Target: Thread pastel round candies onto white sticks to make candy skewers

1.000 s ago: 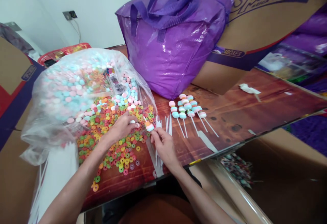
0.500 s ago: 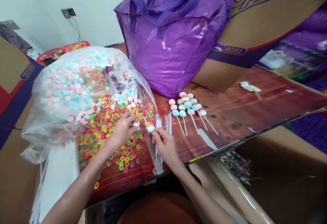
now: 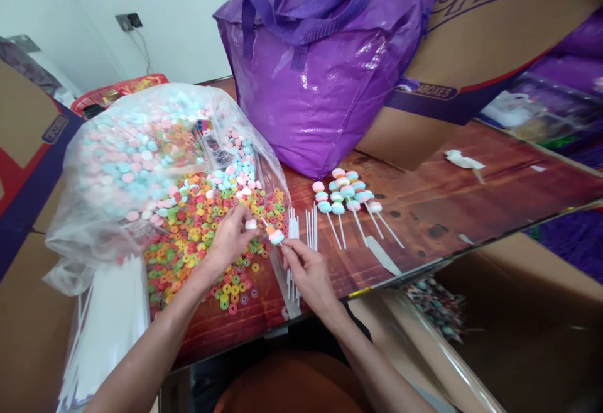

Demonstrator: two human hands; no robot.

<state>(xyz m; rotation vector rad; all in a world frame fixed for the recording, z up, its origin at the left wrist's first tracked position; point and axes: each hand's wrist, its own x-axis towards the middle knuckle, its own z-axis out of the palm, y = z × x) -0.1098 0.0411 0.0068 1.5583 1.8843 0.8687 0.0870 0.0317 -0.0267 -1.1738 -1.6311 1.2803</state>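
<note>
My right hand (image 3: 305, 268) pinches a white stick carrying a pastel marshmallow (image 3: 276, 237) and an orange gummy ring (image 3: 270, 229); the stick's bare tip points up and left. Just left of that tip, my left hand (image 3: 232, 237) is closed on a small pale marshmallow (image 3: 251, 224). Below it spreads a pile of colourful gummy rings (image 3: 188, 256). Loose white sticks (image 3: 293, 231) lie on the table beside my right hand. Further right rest several finished-looking candy skewers (image 3: 348, 193) of marshmallows and rings.
A clear plastic bag (image 3: 66, 237) of marshmallows stands behind the gummy pile, with a bundle of white sticks (image 3: 108, 325) at front left. A big purple bag (image 3: 315, 99) and a cardboard box (image 3: 490, 42) fill the back. An open box (image 3: 527, 337) sits below the table's right edge.
The marshmallow in my left hand has turned and shows more pink. Both hands stay close together, the stick still in my right hand. The view has shifted slightly.
</note>
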